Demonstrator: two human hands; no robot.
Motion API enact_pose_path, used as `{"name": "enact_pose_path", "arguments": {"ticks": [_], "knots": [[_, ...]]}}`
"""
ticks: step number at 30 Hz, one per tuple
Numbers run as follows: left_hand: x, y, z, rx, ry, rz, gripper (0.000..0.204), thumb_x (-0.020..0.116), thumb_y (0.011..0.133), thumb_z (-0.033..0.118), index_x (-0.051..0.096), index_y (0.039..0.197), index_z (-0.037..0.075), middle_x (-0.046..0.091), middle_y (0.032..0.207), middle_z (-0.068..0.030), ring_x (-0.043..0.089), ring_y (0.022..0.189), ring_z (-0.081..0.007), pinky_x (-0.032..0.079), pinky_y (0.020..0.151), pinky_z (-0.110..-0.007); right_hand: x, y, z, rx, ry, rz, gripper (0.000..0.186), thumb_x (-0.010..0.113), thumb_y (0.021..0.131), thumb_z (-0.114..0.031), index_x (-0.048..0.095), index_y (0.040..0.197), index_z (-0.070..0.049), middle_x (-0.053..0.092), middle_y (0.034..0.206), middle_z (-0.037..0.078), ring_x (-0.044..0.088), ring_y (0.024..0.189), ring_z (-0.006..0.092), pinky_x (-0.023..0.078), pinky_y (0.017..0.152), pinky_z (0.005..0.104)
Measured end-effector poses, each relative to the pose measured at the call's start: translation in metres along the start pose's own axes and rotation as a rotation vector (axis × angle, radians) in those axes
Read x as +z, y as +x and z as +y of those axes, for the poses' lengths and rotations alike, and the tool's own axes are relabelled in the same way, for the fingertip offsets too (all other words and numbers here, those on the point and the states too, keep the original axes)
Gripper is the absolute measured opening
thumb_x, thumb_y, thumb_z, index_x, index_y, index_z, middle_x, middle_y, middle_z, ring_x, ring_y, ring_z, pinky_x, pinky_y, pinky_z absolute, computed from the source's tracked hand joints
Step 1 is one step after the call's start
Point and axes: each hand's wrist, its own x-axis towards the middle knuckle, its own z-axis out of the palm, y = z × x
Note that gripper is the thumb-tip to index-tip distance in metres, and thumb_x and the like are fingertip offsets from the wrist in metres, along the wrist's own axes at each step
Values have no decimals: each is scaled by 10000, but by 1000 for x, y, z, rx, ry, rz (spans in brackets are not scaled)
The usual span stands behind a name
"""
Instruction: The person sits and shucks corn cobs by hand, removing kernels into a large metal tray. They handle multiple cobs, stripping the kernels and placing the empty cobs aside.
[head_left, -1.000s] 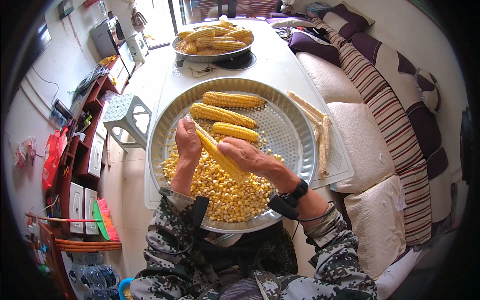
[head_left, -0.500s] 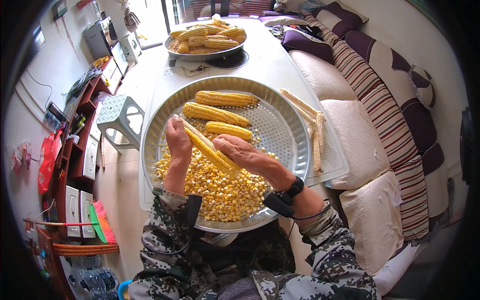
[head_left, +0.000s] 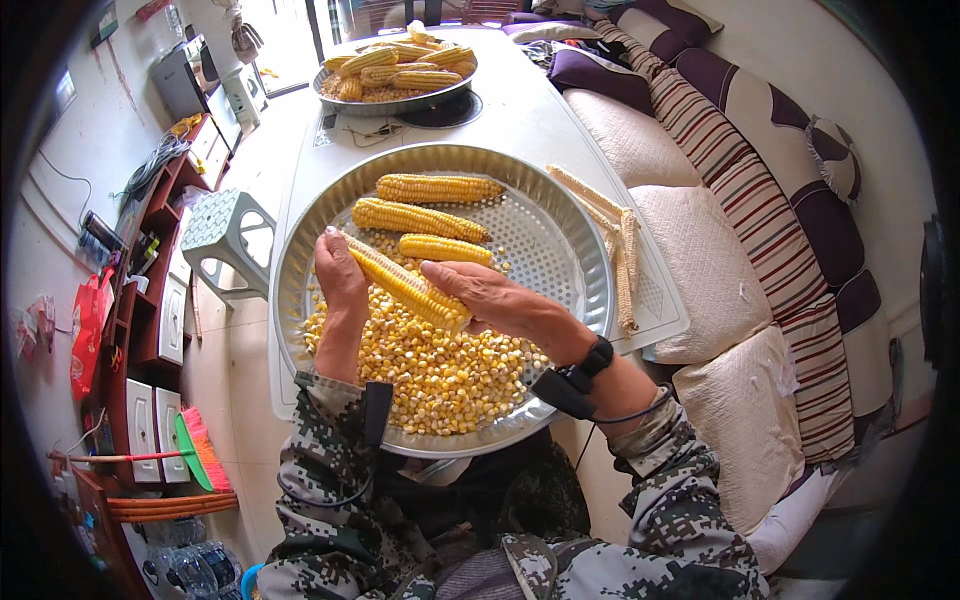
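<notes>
My left hand (head_left: 342, 275) is closed around the upper end of a yellow corn cob (head_left: 395, 285) with a pale stripe along it, held slanting over a large round metal tray (head_left: 598, 280). My right hand (head_left: 485, 300) grips that cob's lower part, thumb on top. Below them, loose yellow and whitish kernels (head_left: 420, 380) cover the near half of the tray. Behind my hands lie three corn cobs (head_left: 420, 212) with kernels on, over the tray's perforated bottom. Several stripped cobs (head_left: 627, 275) lie to the tray's right on the white table (head_left: 655, 310).
A second tray (head_left: 390, 105) heaped with cobs stands at the table's far end, beside a black round plate (head_left: 445, 117). A plastic stool (head_left: 215, 225) is left of the table, a cabinet (head_left: 150, 310) and broom (head_left: 205, 450) beyond. A cushioned sofa (head_left: 700, 250) runs along the right.
The whole view has shifted so things appear further left and slightly higher. Both hands still hold the same cob, with my right thumb shifted a little along it.
</notes>
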Motion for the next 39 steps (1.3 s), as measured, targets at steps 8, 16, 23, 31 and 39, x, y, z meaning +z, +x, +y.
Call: {"name": "enact_pose_path", "arguments": {"ticks": [8,16,23,31,39], "knots": [[6,1,-3,66,94,-19,416,369,1094,379,529,968,16,533,824,-41,509,742,-125,463,669,-324,-6,-8,5,87,-111,-76,607,505,945,-697,548,957,-92,433,802,-13,394,645,88,325,527,240],[3,4,-11,96,241,36,427,378,1090,370,534,965,-8,551,824,-79,525,757,-162,466,714,-349,11,-3,22,-4,-6,175,523,412,1035,-540,560,1027,-38,476,737,4,428,521,74,376,448,240],[10,-1,-4,-28,57,7,421,388,1088,376,545,988,-1,559,841,-59,532,760,-153,471,702,-345,-1,-24,8,120,242,-44,489,475,1014,-576,548,985,-94,434,742,-37,368,579,51,279,478,201],[5,4,-12,139,186,-45,405,395,1087,367,531,961,8,561,805,-62,535,717,-149,476,657,-342,8,-22,21,100,388,92,443,466,1039,-515,547,979,-84,429,732,-33,349,546,52,281,469,207],[9,-11,7,-96,154,-102,426,403,1072,401,527,956,10,549,758,-60,568,663,-171,483,576,-349,6,-34,12,121,405,50,317,456,1052,-419,497,974,-114,367,707,-36,293,539,55,221,457,230]]}}
